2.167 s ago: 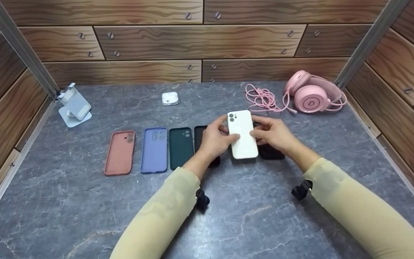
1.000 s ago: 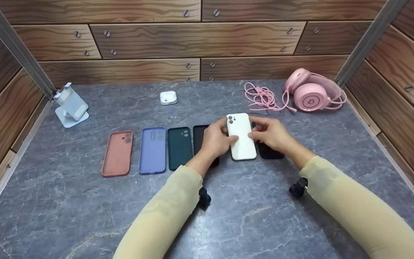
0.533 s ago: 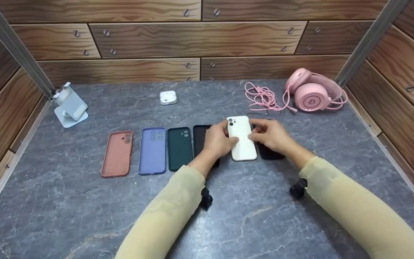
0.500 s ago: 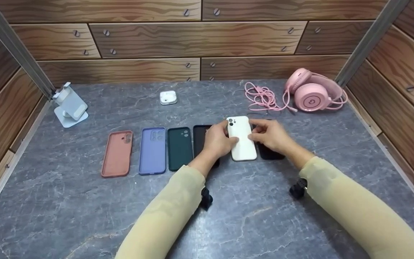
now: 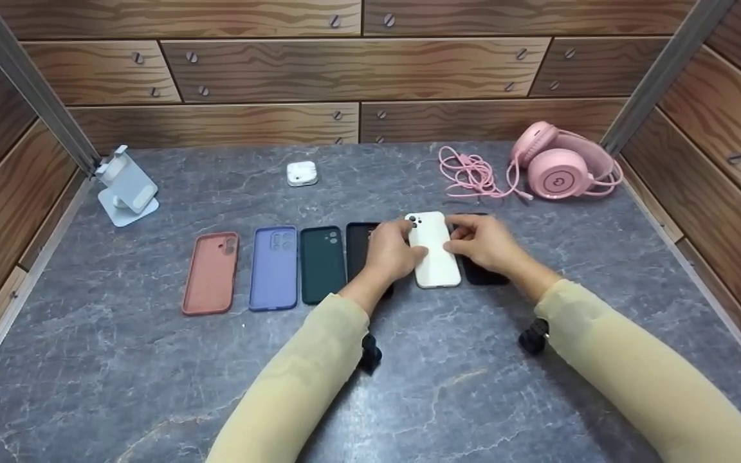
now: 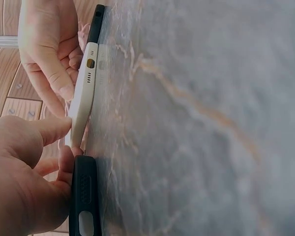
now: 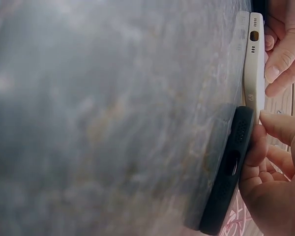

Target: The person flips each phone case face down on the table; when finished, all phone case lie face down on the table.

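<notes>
A white phone case [image 5: 435, 263], its back facing up with camera openings at the top left, lies at or just above the table between my hands. My left hand [image 5: 388, 251] pinches its left edge, the thumb on top. At its right edge my right hand [image 5: 487, 243] pinches it with thumb and fingers. The left wrist view shows the port opening in the near end of the white case [image 6: 87, 73]. One black case [image 5: 356, 244] is partly covered by my left hand, another black case [image 5: 487, 275] by my right. Whether the white case touches the table all along cannot be told.
Left of the hands lie a dark green case [image 5: 323, 267], a blue-violet case [image 5: 273, 273] and a pink case [image 5: 211, 273]. Farther back are a light-blue phone stand [image 5: 131, 186], a small white earphone box [image 5: 302, 173] and pink headphones [image 5: 560, 175] with a coiled cable [image 5: 470, 173].
The white case's far end has come down, so it lies flatter, low over the table. Both hands have kept hold and moved down slightly with it.
</notes>
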Tool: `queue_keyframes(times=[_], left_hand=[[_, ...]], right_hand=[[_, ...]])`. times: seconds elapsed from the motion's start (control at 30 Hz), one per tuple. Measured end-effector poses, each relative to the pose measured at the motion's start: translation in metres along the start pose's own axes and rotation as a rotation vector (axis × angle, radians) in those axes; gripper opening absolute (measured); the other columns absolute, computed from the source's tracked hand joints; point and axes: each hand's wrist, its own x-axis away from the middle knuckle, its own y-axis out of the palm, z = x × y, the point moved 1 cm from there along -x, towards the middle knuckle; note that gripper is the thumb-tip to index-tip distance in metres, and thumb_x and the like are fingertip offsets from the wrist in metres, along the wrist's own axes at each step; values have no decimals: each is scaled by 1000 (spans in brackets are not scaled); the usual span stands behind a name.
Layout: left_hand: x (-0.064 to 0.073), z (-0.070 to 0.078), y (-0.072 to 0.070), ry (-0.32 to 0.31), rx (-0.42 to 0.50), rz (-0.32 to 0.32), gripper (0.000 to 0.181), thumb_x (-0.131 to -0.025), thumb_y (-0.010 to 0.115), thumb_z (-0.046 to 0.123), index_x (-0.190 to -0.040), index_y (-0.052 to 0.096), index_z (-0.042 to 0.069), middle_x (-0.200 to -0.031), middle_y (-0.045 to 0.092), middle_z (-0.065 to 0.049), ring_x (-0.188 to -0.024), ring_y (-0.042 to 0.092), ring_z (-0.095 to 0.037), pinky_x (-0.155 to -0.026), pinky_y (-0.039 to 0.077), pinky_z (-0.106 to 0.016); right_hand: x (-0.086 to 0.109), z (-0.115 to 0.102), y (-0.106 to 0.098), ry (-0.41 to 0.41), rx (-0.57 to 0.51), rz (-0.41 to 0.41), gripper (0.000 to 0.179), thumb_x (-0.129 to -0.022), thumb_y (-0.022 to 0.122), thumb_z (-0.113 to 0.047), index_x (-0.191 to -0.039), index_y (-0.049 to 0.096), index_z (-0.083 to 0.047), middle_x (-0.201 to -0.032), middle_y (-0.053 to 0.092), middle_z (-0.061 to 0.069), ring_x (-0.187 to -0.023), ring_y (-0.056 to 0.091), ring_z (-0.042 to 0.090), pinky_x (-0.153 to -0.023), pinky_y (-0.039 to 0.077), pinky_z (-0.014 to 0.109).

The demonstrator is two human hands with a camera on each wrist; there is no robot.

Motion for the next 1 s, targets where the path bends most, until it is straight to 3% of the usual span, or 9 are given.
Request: queue_keyframes(times=[0.33,0.63,0.77,0.9,1.0], left_hand=[[1,2,-2,-23,-1,-20,49,-96,80,18,-141,68,4,-123,72,-12,-120,64,-28,-113,44,-43],[7,6,-13,-72,98,-56,57,-98,80,22,-149,61,8,-127,70,-12,-116,65,-25,-96,54,-37],[12,6,-26,-25,207,-55,58,-97,81,20,-149,61,6,-127,69,-13,-111,68,-23,-87,57,-32],[18,2,-45,55,297,-23,57,-95,82,17,-146,62,3,-126,71,-16,-110,70,-25,-86,59,-31],[25,-5,-60,96,314,15,58,-94,84,16,-145,63,1,-125,72,-18,-109,72,-27,-89,59,-32]], right_hand=[[0,-1,0,14,28,-7,56,-91,80,-7,-143,63,5,-96,75,13,-80,64,13,-71,49,19],[3,-3,-4,4,5,8,56,-91,81,-7,-142,62,8,-99,77,15,-81,65,9,-71,50,16],[5,-6,-8,19,-40,21,56,-92,78,-5,-143,60,8,-101,77,16,-80,65,7,-70,52,15],[9,-12,-10,16,-68,39,56,-93,77,-4,-145,59,9,-104,77,17,-81,65,7,-70,53,15],[12,-19,-9,-5,-109,39,56,-93,76,-3,-145,58,10,-104,76,17,-80,65,7,-70,53,16]])
